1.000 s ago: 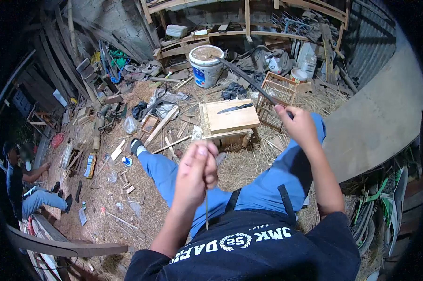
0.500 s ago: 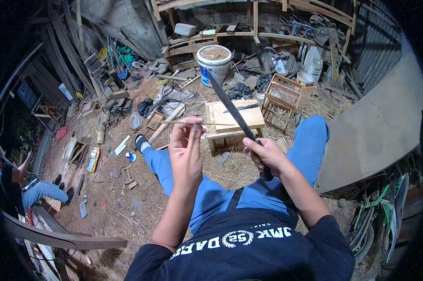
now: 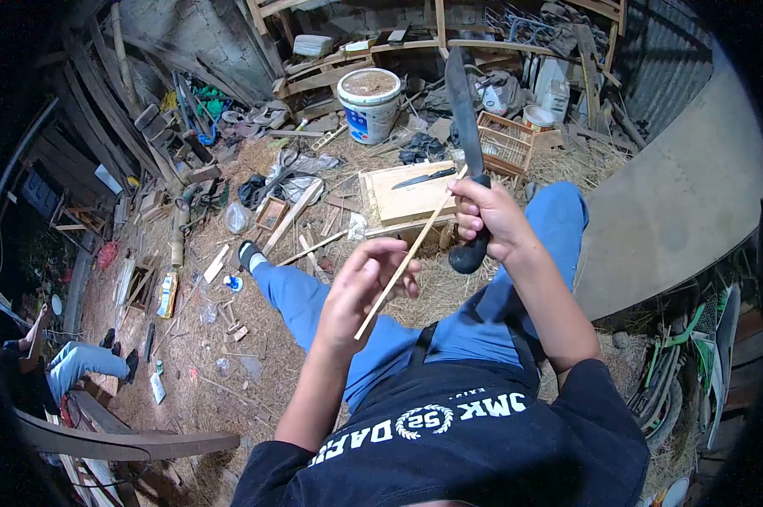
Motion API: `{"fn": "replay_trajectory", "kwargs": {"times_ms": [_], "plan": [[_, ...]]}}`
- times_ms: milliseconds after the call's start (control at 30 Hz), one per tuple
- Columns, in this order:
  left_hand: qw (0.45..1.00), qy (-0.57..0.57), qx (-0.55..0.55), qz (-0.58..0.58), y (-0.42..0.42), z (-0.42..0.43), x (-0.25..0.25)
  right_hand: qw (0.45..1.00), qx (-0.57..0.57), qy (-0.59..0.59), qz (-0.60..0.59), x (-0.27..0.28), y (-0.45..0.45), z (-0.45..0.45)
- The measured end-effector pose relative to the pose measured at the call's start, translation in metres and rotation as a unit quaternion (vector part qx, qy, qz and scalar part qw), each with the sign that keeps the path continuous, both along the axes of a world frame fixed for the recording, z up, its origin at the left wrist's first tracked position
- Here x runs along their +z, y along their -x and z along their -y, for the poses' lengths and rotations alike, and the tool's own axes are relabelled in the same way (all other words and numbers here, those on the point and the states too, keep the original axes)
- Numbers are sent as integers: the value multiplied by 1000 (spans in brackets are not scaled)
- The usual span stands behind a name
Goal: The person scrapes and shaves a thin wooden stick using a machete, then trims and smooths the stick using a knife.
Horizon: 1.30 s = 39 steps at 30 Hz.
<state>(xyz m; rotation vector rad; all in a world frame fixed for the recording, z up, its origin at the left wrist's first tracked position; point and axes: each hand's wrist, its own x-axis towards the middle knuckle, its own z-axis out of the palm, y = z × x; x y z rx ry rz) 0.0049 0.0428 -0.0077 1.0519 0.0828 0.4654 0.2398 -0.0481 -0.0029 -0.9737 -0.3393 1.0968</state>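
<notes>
the thin, pale wooden strip [image 3: 423,232] is between the two hands, above the lap. it lies diagonally: upper end at the right hand [image 3: 495,221], lower end past the left hand [image 3: 356,291].

right grip: closed around the black handle of the broad, dark-bladed knife [image 3: 464,110], with the strip against the thumb side. whether this hand alone bears the strip cannot be confirmed. left grip: wide and loose, fingers spread about the strip's lower part, without a visible firm pinch. the blade points up and away from the body; the length of strip beside the left hand is therefore clear of the edge.

forward of the hands, a flat, pale wooden board [image 3: 407,203] rests on the low wooden tabletop [image 3: 367,198]. a smaller black-handled knife [image 3: 425,177] lies on the board. this assembly limits space directly ahead; the legs in blue trousers [image 3: 292,300] limit space at both sides.

beyond it stand a white bucket with a blue label [image 3: 370,106] and a slatted brown wooden crate [image 3: 505,144]. a large, flat grey-brown sheet [image 3: 669,194] bounds the right side. wood scraps and straw cover the floor [image 3: 187,397]. another person [image 3: 90,362] sits at far left, well apart.
</notes>
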Motion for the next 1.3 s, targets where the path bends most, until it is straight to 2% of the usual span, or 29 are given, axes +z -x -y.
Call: {"fn": "replay_trajectory", "kwargs": {"times_ms": [100,167,300,400,467,533,733,867,933,1100,1167,1233,1267,1300], "plan": [[996,-27,-52,-61,1,-12,2,988,-62,11,141,8,-2,6],[986,-63,-102,-112,-4,-14,3,981,-60,18,185,15,1,9],[979,-71,-106,-161,-22,-13,8,957,-40,17,287,15,7,10],[976,-103,-91,-171,-36,-11,3,952,-29,39,303,22,18,11],[980,-77,-82,-166,-37,-6,3,955,-15,17,296,24,17,12],[981,-47,-62,-179,-33,-4,0,949,-52,5,311,24,14,12],[973,-93,-21,-209,-12,13,-4,955,-73,13,286,30,-8,21],[964,-171,-9,-204,-10,16,-9,957,-63,27,282,26,-8,22],[972,-139,-58,-180,-13,13,-16,956,-61,35,284,21,-7,21],[975,-123,-29,-181,-30,12,-15,949,-51,19,311,21,2,15],[983,-56,-31,-175,-34,9,-13,947,-54,9,316,22,6,14],[987,7,-23,-158,-37,7,-7,924,-71,21,376,27,10,16],[987,7,-21,-157,-36,4,-5,923,-70,21,377,25,8,18],[989,43,-41,-137,-33,-1,-3,927,-44,-2,373,18,2,22]]}}
